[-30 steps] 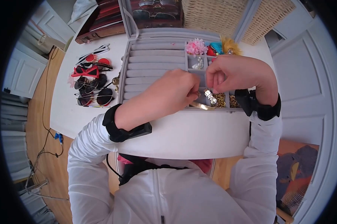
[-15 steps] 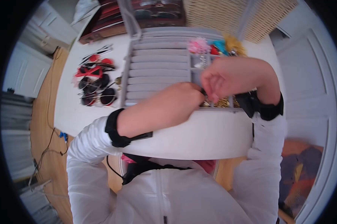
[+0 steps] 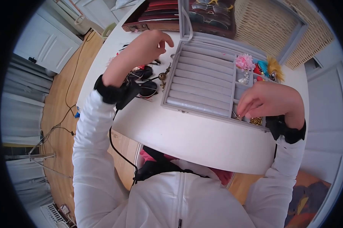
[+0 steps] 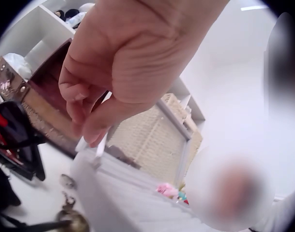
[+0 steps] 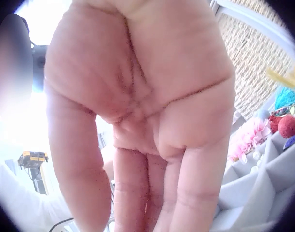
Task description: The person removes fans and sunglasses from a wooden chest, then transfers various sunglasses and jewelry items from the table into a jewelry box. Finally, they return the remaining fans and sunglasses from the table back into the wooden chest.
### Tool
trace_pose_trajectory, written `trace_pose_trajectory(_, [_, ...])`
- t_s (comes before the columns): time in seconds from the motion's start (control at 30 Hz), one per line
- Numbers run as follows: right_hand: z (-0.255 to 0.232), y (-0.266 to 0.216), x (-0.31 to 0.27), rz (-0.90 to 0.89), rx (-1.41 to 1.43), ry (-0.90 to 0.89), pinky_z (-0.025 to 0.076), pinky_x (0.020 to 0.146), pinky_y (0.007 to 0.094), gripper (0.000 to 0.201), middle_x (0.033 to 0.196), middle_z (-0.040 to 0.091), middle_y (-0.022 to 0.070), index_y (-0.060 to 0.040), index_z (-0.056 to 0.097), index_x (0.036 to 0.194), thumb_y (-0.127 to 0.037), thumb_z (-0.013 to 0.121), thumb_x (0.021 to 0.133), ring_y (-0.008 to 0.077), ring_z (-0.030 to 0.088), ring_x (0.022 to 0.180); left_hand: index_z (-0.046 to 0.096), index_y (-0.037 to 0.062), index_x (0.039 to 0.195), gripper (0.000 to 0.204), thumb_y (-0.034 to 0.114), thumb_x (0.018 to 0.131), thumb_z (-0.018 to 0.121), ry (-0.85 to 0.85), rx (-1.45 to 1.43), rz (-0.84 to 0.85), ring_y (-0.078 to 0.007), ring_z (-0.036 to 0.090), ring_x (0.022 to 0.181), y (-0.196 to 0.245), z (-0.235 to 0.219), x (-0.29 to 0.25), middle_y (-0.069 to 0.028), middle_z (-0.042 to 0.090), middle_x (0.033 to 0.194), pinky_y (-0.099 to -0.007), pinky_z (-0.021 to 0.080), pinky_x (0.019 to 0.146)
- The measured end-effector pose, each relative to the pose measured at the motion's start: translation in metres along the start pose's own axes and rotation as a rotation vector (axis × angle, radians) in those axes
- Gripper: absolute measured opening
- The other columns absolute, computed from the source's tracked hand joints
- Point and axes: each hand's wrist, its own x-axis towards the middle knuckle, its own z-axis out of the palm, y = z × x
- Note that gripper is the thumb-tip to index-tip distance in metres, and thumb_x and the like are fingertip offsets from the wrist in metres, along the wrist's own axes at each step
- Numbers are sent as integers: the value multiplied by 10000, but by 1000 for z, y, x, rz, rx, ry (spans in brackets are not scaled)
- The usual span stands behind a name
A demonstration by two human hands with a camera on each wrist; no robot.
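My left hand [image 3: 141,47] hangs in the air over the left of the table, its fingers loosely bent with nothing between them. Beneath it lie several sunglasses [image 3: 148,89], partly hidden by the forearm. My right hand [image 3: 274,99] reaches down into the front right compartments of a grey jewelry box [image 3: 201,111]. Its fingers point downward, and a thin gold-coloured piece [image 3: 236,117] shows right at the fingertips. Gold chains [image 3: 256,121] fill the neighbouring compartment, partly under the hand. In the right wrist view the fingers [image 5: 196,193] extend nearly straight; their tips are out of frame.
The box's lid [image 3: 294,41] stands raised at the back. A pink flower [image 3: 245,62] and a yellow tufted ornament [image 3: 274,68] sit in its rear compartments. A beaded piece [image 3: 162,76] lies beside its left wall. Behind stands an eyewear case [image 3: 152,26] and a woven basket [image 3: 315,38].
My left hand has left the front compartments and swung up and left over the sunglasses. The right hand stays at the compartments, with fingers lower. The head view has turned left.
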Motion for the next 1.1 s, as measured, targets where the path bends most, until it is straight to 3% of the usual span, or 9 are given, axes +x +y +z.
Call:
trace_pose_trajectory(0.07, [-2, -2, -8, -3, 32, 20, 507, 738, 231, 177, 863, 667, 72, 16, 666, 955, -38, 629, 791, 130, 640, 792, 660, 19, 903, 171, -4, 747, 593, -138, 22, 15, -207, 562, 651, -4, 6, 6, -102, 604, 742, -319, 455, 608])
trace_pose_trajectory(0.37, [-11, 1, -47, -79, 37, 483, 466, 703, 206, 241, 842, 629, 30, 19, 592, 1042, -114, 612, 842, 72, 572, 781, 631, 1, 776, 96, 38, 690, 610, -120, 170, 91, -305, 597, 703, -30, 35, 13, -152, 619, 730, -364, 470, 652])
trace_pose_trajectory(0.43, [-14, 1, -50, -77, 23, 556, 467, 701, 208, 255, 841, 628, 32, 18, 585, 1055, -127, 612, 847, 75, 575, 783, 628, -4, 786, 89, 46, 714, 616, -150, 120, 34, -283, 595, 689, -5, 13, 8, -143, 618, 721, -350, 469, 644])
trace_pose_trajectory(0.5, [-10, -1, -44, -92, 19, 625, 468, 699, 209, 269, 839, 627, 33, 17, 577, 1068, -140, 612, 851, 78, 577, 785, 622, -14, 810, 71, 38, 762, 622, 97, 71, 68, -218, 587, 670, 29, -3, 4, -112, 620, 721, -308, 460, 625])
trace_pose_trajectory(0.6, [2, -10, -18, -317, -28, 788, 475, 680, 209, 276, 821, 626, 40, 14, 569, 1070, -169, 604, 867, 81, 585, 755, 620, -10, 843, 74, 9, 773, 639, 189, -140, 333, -164, 577, 675, 81, 9, 1, -76, 635, 775, -276, 443, 599])
trace_pose_trajectory(0.73, [8, -12, 1, -336, 224, 650, 490, 603, 220, 225, 787, 617, 54, 17, 555, 1017, -172, 570, 896, 94, 591, 665, 615, -8, 857, 124, 24, 741, 642, 279, -225, 488, -288, 575, 655, 137, 42, 8, -132, 600, 737, -330, 463, 580])
trace_pose_trajectory(0.93, [-7, 1, -16, -63, 224, 619, 482, 530, 235, 98, 710, 610, 55, 20, 560, 918, -59, 520, 875, 110, 588, 576, 620, 6, 888, 147, -2, 741, 621, 344, -259, 490, -289, 570, 655, 126, 54, -2, -124, 619, 818, -338, 478, 602])
trace_pose_trajectory(1.0, [-9, 9, -18, 271, 55, 395, 486, 499, 230, 80, 693, 608, 49, 35, 550, 906, 3, 544, 833, 102, 595, 557, 631, 16, 921, 179, 10, 742, 635, 329, -255, 373, -232, 572, 654, 100, 39, -14, -103, 622, 808, -328, 471, 604])
trace_pose_trajectory(1.1, [-7, 11, -10, 496, -86, 344, 483, 477, 239, 72, 631, 611, 56, 47, 578, 858, -3, 586, 806, 113, 598, 528, 642, 18, 942, 207, 13, 735, 654, 95, -34, 138, -181, 555, 657, 48, 7, -32, -91, 624, 841, -307, 458, 611])
